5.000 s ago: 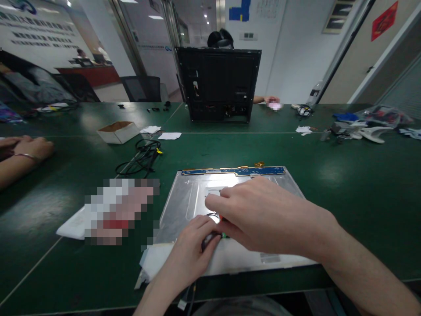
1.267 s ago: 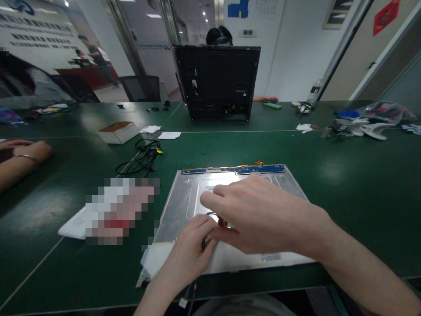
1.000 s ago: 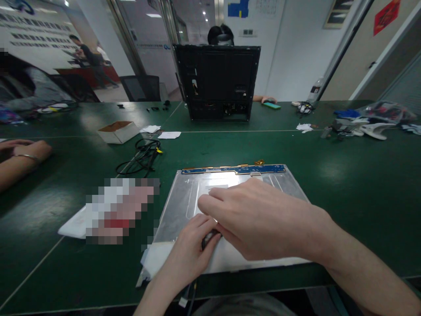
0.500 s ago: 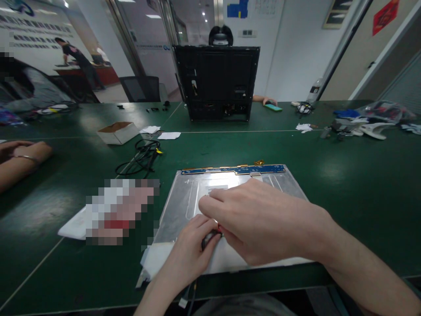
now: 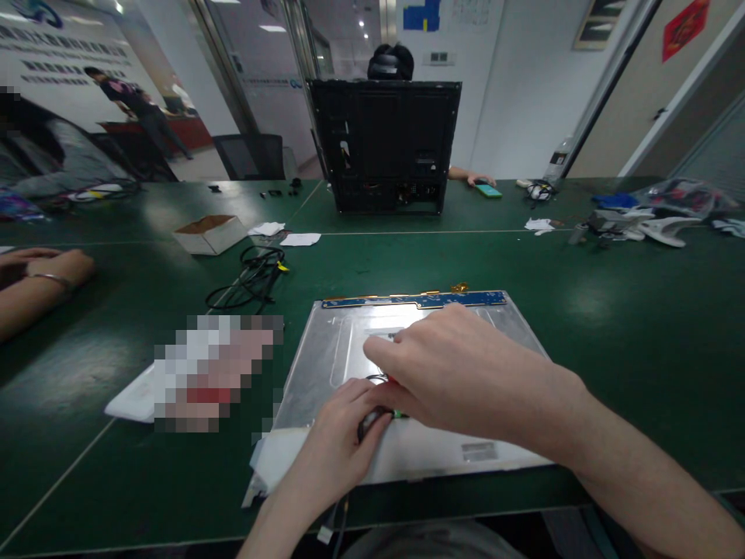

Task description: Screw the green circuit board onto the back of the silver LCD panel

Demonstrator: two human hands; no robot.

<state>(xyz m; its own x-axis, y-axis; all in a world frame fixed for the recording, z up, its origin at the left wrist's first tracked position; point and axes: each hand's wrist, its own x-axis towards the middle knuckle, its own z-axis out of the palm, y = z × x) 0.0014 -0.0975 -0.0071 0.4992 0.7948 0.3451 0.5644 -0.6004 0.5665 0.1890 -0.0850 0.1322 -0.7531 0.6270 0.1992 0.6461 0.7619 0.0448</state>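
Note:
A silver metal display panel (image 5: 331, 349) lies back side up on the green table, with a blue circuit strip (image 5: 413, 300) along its far edge. My left hand (image 5: 337, 442) is closed around a dark cable end (image 5: 368, 421) at the panel's near edge. My right hand (image 5: 459, 373) reaches across from the right, fingers pinched on a small red and green connector (image 5: 396, 414) right beside my left hand's fingertips. The connector is mostly hidden under my fingers.
A black monitor housing (image 5: 384, 147) stands upright at the far side, a person's head behind it. A coil of black cable (image 5: 250, 279) and an open cardboard box (image 5: 208, 232) lie left of centre. Another person's hand (image 5: 46, 268) rests at the left edge. Clutter (image 5: 646, 221) sits far right.
My right hand has shifted slightly away and to the right over the panel, while my left hand stays on the cable end. A person in the background has walked left to right.

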